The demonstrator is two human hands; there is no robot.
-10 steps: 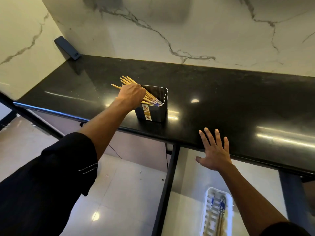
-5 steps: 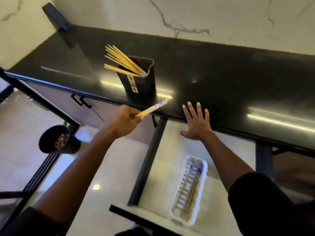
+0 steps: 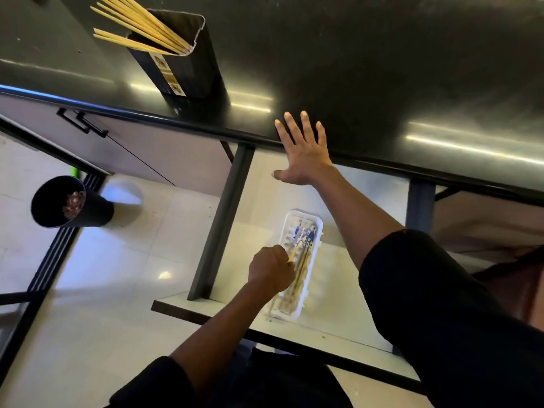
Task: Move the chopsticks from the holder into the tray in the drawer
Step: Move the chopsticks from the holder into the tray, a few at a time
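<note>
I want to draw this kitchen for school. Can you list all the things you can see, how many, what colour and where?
Shiny black stone countertop: one, black, across the top.
Dark rectangular metal holder: one, black, on the countertop, upper left.
Yellow wooden chopsticks in the holder: several, yellow, leaning out to the left.
Open pale drawer: one, pale with dark sides, below the countertop.
White slotted plastic tray: one, white, inside the drawer.
Chopsticks in the tray: a few, yellow with blue and white ends.
Black round bin: one, black, on the floor at left.
Black cabinet handle: one, black, upper left.
Left hand: closed on one chopstick, over the tray.
Right hand: spread flat on the countertop's edge.
</note>
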